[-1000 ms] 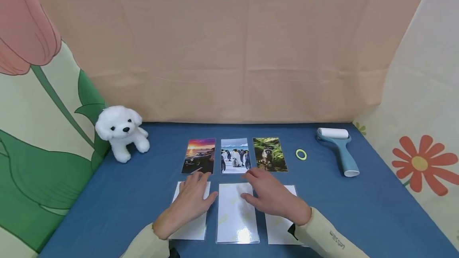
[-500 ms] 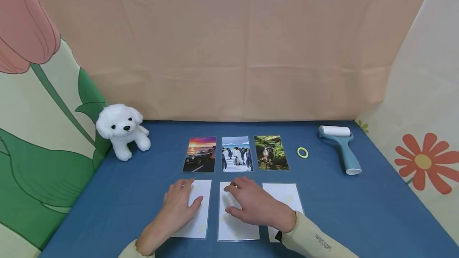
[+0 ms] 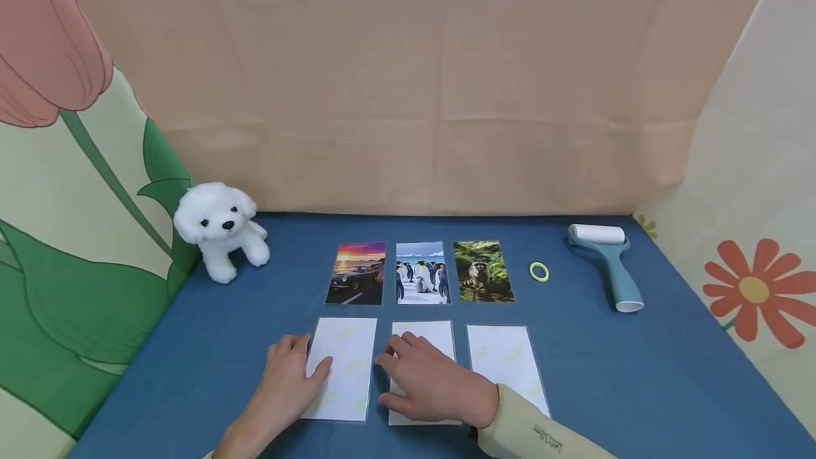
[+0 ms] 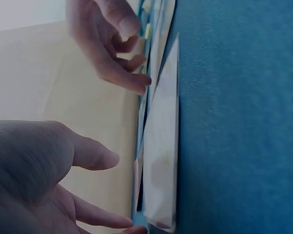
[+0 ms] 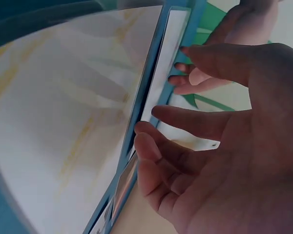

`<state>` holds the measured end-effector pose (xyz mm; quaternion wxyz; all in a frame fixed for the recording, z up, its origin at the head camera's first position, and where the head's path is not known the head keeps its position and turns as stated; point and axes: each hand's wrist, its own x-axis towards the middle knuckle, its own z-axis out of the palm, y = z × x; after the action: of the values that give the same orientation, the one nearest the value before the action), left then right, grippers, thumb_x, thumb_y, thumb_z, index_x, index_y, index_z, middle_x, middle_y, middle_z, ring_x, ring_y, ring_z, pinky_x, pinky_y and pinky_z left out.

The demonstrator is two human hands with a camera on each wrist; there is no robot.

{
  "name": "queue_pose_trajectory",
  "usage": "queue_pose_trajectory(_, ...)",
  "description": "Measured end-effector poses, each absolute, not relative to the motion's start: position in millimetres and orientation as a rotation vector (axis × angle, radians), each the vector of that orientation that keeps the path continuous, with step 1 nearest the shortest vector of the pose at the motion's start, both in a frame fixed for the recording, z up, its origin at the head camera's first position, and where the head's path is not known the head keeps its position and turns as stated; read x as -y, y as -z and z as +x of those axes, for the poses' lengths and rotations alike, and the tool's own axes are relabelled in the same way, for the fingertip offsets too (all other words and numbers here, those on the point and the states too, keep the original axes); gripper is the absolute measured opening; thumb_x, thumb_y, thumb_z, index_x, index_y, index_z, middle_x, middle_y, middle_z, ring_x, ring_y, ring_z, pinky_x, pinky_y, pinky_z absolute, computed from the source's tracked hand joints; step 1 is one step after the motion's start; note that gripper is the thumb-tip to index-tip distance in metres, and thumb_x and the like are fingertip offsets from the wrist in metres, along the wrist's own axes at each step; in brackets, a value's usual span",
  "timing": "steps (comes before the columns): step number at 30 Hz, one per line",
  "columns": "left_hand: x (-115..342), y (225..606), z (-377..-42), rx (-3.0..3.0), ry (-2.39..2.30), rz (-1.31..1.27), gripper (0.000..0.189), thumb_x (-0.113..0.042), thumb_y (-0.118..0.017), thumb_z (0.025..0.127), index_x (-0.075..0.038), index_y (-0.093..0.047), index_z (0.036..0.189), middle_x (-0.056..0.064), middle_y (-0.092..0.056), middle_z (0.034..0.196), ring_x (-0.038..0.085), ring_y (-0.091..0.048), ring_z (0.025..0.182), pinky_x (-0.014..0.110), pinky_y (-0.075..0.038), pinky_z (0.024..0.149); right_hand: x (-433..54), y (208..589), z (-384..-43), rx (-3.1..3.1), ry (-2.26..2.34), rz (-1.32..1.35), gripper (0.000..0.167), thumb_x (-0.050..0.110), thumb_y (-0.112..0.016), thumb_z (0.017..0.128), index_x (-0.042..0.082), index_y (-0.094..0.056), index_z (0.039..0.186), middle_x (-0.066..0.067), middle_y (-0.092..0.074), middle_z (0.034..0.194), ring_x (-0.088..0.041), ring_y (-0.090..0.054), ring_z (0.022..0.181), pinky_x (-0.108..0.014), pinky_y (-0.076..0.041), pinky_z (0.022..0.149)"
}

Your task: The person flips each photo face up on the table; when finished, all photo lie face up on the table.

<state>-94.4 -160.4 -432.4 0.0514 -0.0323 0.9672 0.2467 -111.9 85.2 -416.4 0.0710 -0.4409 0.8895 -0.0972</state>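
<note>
Three white cards with faint yellow marks and clear borders lie in the near row. My left hand [image 3: 287,381] is at the left edge of the left white card [image 3: 347,367], thumb over the card and fingers loosely spread. Over the middle white card [image 3: 433,331] is my right hand [image 3: 440,382], fingers relaxed and bent, with nothing in them; it hides much of that card. In the right wrist view a white card [image 5: 63,112] lies beside the loosely curled right hand [image 5: 224,146]. The right white card [image 3: 506,360] is partly behind the right forearm.
Behind lie three picture cards: a car at sunset [image 3: 357,273], penguins [image 3: 422,273] and a raccoon [image 3: 483,271]. A yellow-green ring [image 3: 538,272] and a blue-handled lint roller [image 3: 608,261] are at the right. A white plush dog [image 3: 223,232] sits back left.
Both hands have moved left and toward the body. The left hand has slid from over the left white card to its edge; the right hand has moved further over the middle card.
</note>
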Motion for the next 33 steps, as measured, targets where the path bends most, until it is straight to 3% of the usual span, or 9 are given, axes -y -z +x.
queue_pose_trajectory(8,166.0,434.6,-90.0,-2.901,-0.671,-0.169,0.065,-0.032,-0.067,0.096,0.023,-0.051,0.128,0.032,-0.047,0.117,0.045,-0.043,0.108,0.057,-0.043,0.092,-77.4,418.5,-112.3,-2.682,0.252,-1.35,0.048,0.045,-0.068,0.096,0.013,-0.066,0.131,0.002,-0.056,0.112,-0.011,-0.044,0.094,-0.026,-0.042,0.083)
queue_pose_trajectory(15,164.2,434.7,-89.8,-2.839,-0.681,-0.223,0.062,-0.03,-0.065,0.097,0.021,-0.052,0.13,0.027,-0.046,0.114,0.04,-0.041,0.106,0.055,-0.044,0.09,-75.2,421.8,-112.9,-2.678,0.252,-1.332,0.047,0.045,-0.069,0.095,0.014,-0.067,0.131,0.003,-0.053,0.109,-0.01,-0.04,0.091,-0.025,-0.038,0.078)
queue_pose_trajectory(33,169.7,424.5,-87.7,-2.874,-0.987,-0.154,0.04,-0.019,-0.057,0.1,0.016,-0.062,0.12,0.024,-0.053,0.111,0.04,-0.049,0.107,0.058,-0.042,0.091,-73.0,424.3,-116.4,-2.643,0.317,-1.301,0.047,0.045,-0.068,0.096,0.015,-0.067,0.131,0.003,-0.053,0.114,-0.01,-0.04,0.095,-0.027,-0.038,0.082)
